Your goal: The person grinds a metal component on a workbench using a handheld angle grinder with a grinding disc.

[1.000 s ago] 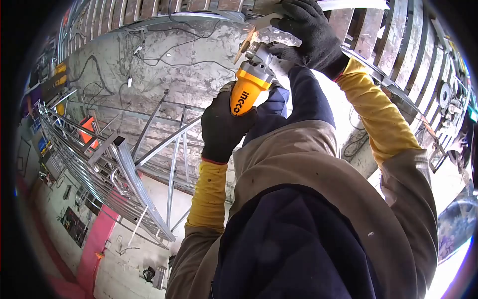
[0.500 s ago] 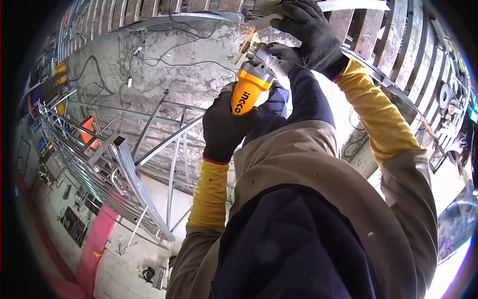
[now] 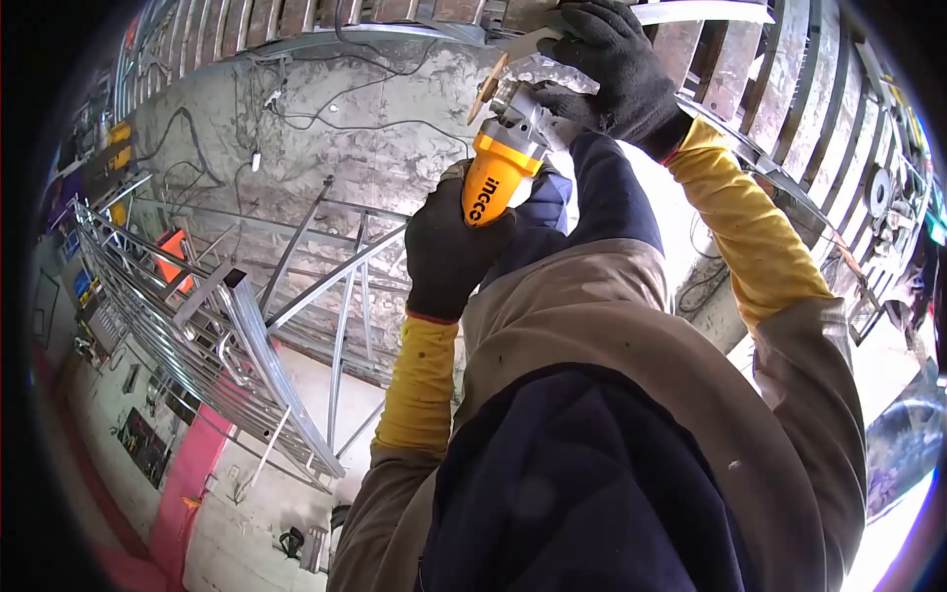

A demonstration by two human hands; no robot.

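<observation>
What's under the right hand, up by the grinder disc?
The gloved right hand lies over a curved metal strip and the head of the angle grinder. The disc shows beside it; whatever the hand grips is hidden by the glove.

Sparks at disc [image 3: 486,91] died — grinder [image 3: 496,180] shifted slightly rt.

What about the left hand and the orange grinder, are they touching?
Touching. The head view shows the gloved left hand closed around the rear of the orange grinder.

bright daylight | glare lower right (blown white) | fisheye warp, black vignette edges
</observation>
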